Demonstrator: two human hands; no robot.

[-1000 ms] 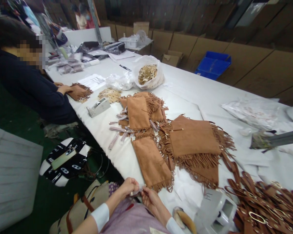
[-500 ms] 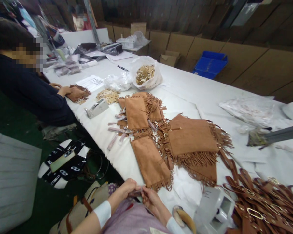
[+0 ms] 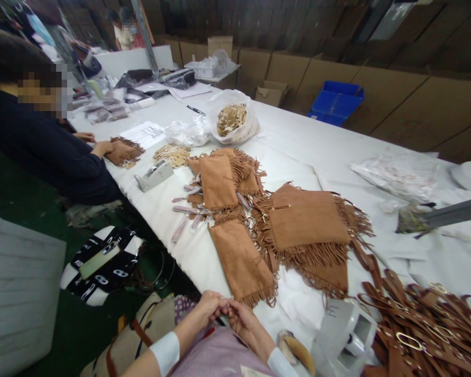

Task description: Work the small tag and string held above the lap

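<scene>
At the near table edge, my left hand and my right hand meet with closed, pinching fingers; whatever lies between them is too small to make out. Just beyond them is a brown fringed pouch lying flat. Behind it more fringed pouches are piled, with plastic-wrapped straps sticking out at their left. A larger fringed bag rests to the right. Brown straps with gold rings are heaped at the lower right, beside a grey tape dispenser and a tape roll.
A co-worker at the left handles a fringed pouch. Another tape dispenser, loose tags and a plastic bag of tags stand farther back. A metal bar crosses at the right.
My hands have drawn closer together, and the left fingers are more curled. The co-worker's far hand has moved back off the pouch. The view has shifted slightly.
</scene>
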